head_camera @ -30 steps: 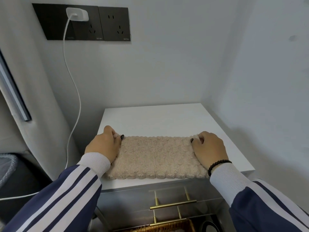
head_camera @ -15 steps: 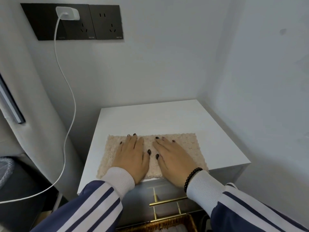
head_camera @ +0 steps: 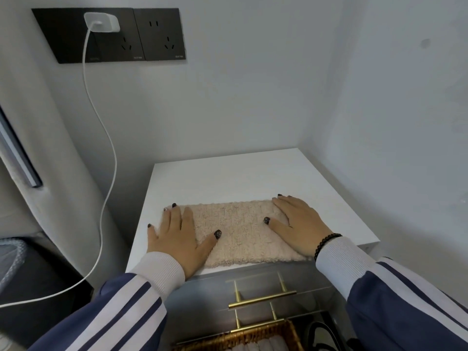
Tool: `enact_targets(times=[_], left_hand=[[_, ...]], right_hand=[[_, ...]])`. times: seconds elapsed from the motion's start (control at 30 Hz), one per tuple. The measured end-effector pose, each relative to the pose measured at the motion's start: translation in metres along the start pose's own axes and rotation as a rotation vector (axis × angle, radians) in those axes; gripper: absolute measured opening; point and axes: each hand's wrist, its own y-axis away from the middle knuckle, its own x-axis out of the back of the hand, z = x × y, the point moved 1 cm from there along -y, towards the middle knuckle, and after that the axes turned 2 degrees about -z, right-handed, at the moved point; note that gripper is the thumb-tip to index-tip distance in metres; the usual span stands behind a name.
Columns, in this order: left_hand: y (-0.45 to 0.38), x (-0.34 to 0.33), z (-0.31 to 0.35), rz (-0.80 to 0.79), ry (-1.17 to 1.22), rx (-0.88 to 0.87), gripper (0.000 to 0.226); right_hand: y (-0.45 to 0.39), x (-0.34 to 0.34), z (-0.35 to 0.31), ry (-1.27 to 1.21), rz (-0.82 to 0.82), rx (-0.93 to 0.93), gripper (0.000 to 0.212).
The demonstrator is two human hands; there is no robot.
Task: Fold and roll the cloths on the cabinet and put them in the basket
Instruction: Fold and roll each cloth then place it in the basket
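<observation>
A beige fluffy cloth (head_camera: 238,231) lies folded into a flat rectangle along the front edge of the white cabinet top (head_camera: 240,178). My left hand (head_camera: 179,236) presses flat on the cloth's left end, fingers straight and spread. Over at the cloth's right end rests my right hand (head_camera: 298,224), also flat with straight fingers. A woven wicker basket (head_camera: 253,336) stands below the cabinet front at the bottom of the view, with pale rolled cloths inside it.
The cabinet stands in a corner between two white walls. Gold drawer handles (head_camera: 262,298) stick out of its grey front. A white charger cable (head_camera: 101,153) hangs from a black wall socket (head_camera: 109,34) on the left. A dark bin (head_camera: 27,272) sits at lower left.
My hands have slid apart from the middle of the cloth to its left and right ends, staying flat on it. A second ago they gripped the two ends.
</observation>
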Motion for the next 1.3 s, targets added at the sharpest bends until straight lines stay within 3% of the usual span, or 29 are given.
enact_targets(times=[0.13, 0.23, 0.37, 0.53, 0.63, 0.73, 0.8, 0.93, 1.1, 1.3], left_hand=[[0.029, -0.002, 0.014, 0.088, -0.08, -0.085, 0.086], [0.052, -0.015, 0.022, 0.022, -0.057, -0.218, 0.102], [0.045, -0.024, 0.013, 0.052, -0.09, -0.304, 0.092], [0.023, -0.01, 0.0, -0.036, 0.007, -0.338, 0.108], [0.013, 0.0, -0.006, 0.022, 0.104, -0.294, 0.107], [0.003, 0.009, -0.012, 0.091, 0.155, -0.2, 0.074], [0.0, 0.011, -0.014, 0.113, 0.158, -0.142, 0.063], [-0.006, 0.015, -0.018, 0.205, 0.251, -0.017, 0.062], [-0.016, 0.02, -0.02, 0.218, 0.563, 0.143, 0.071], [-0.025, 0.024, -0.019, 0.389, 0.654, 0.115, 0.056]], right_hand=[[-0.007, 0.009, 0.0, -0.114, 0.063, -0.068, 0.062], [-0.011, 0.009, -0.002, -0.252, 0.088, -0.114, 0.053], [-0.009, 0.009, 0.002, -0.361, 0.165, -0.139, 0.023], [-0.003, 0.018, 0.005, -0.521, 0.25, -0.17, 0.011], [-0.002, 0.017, 0.004, -0.448, 0.294, -0.15, 0.005], [-0.004, 0.013, 0.002, -0.366, 0.404, -0.114, 0.004], [-0.006, 0.011, 0.0, -0.381, 0.453, -0.101, 0.003], [-0.014, 0.004, 0.003, -0.405, 0.418, -0.169, 0.006], [-0.022, -0.001, 0.006, -0.384, 0.439, -0.203, 0.01], [-0.02, 0.001, 0.004, -0.237, 0.433, -0.166, 0.019]])
